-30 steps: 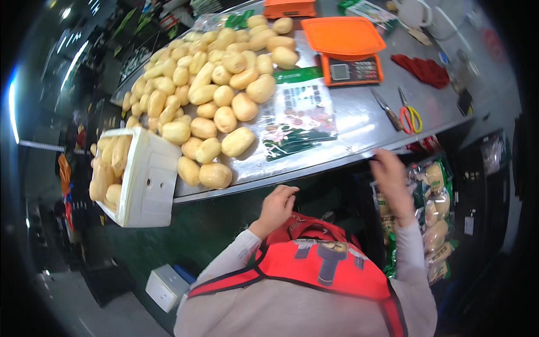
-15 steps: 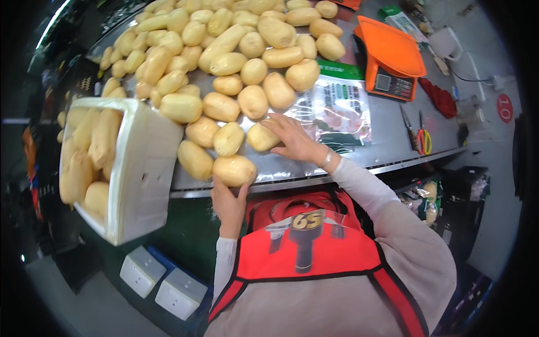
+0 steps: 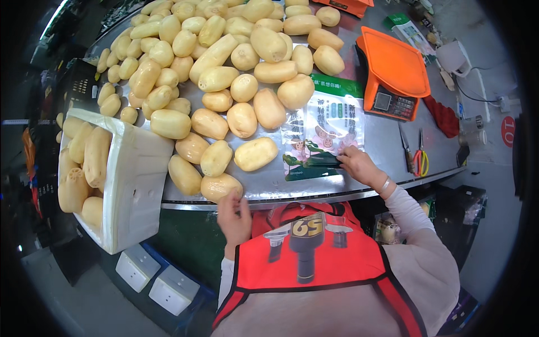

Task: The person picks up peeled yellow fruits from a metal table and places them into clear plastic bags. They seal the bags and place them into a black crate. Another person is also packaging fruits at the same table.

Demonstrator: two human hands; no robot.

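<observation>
Peeled, pale lotus root pieces (image 3: 212, 78) cover the left and far part of the metal table. My right hand (image 3: 362, 169) pinches the lower right part of a flat printed plastic bag (image 3: 338, 115), white and green with pink flowers. A second bag seems to lie partly under it. At the table's front edge, my left hand (image 3: 233, 218) is beside a lotus root piece (image 3: 218, 187); its fingers are loosely bent, with the thumb apart. Between the hands, a single lotus root piece (image 3: 256, 154) lies untouched on the metal.
A white foam box (image 3: 137, 180) of lotus root pieces leans at the table's left. Beyond the bag stands an orange scale (image 3: 396, 64). A knife (image 3: 408, 154), yellow-and-red-handled scissors (image 3: 421, 160) and a dark red cloth (image 3: 441, 117) lie at the right. White boxes (image 3: 174, 289) sit below.
My right hand has left the single lotus root piece and moved right onto the bag. My left hand has eased back from the front piece. The view has shifted slightly.
</observation>
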